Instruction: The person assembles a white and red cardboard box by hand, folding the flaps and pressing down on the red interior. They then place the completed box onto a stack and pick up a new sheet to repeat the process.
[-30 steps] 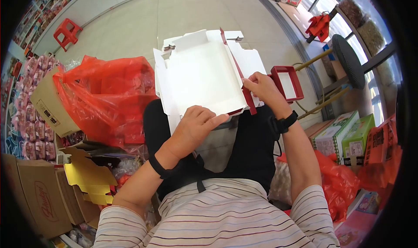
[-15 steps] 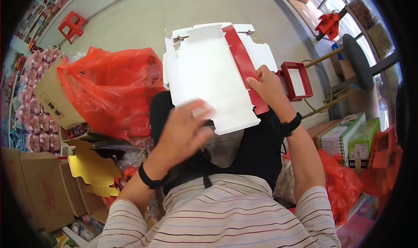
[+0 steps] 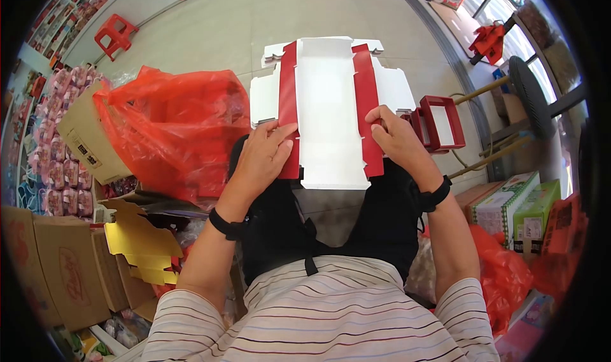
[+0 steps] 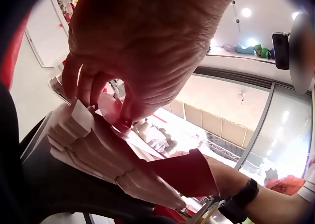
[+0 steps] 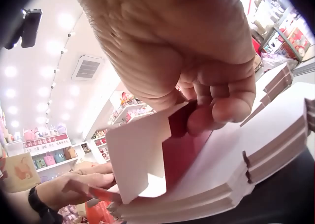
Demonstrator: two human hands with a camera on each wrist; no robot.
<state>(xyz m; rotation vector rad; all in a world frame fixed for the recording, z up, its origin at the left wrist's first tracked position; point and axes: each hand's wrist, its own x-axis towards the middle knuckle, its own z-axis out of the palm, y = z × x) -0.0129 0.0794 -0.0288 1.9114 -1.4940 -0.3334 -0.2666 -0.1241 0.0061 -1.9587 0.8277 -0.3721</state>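
A flat white cardboard box blank (image 3: 328, 107) lies over the lap, red strips showing along both long sides. It rests on a stack of similar blanks (image 3: 394, 90), whose layered edges show in the right wrist view. My left hand (image 3: 261, 155) pinches the left red strip (image 3: 289, 107) near its lower end, the thumb towards the middle. On the other side, my right hand (image 3: 398, 136) grips the right red strip (image 3: 366, 82) with bent fingers and thumb. A white end flap (image 5: 138, 157) stands up beside the right fingers in the right wrist view.
Red open box trays (image 3: 439, 123) sit right of the stack. A red plastic bag (image 3: 184, 126) bulges at the left, above brown cartons (image 3: 70, 266) and a yellow cardboard piece (image 3: 143, 244). Green and white boxes (image 3: 534, 215) stand at the right. A red stool (image 3: 114, 36) is farther off.
The right red strip has folded inward and now lies flatter. My left hand lifted from the lower edge, moved to the left side, and the left strip has turned over, showing red.
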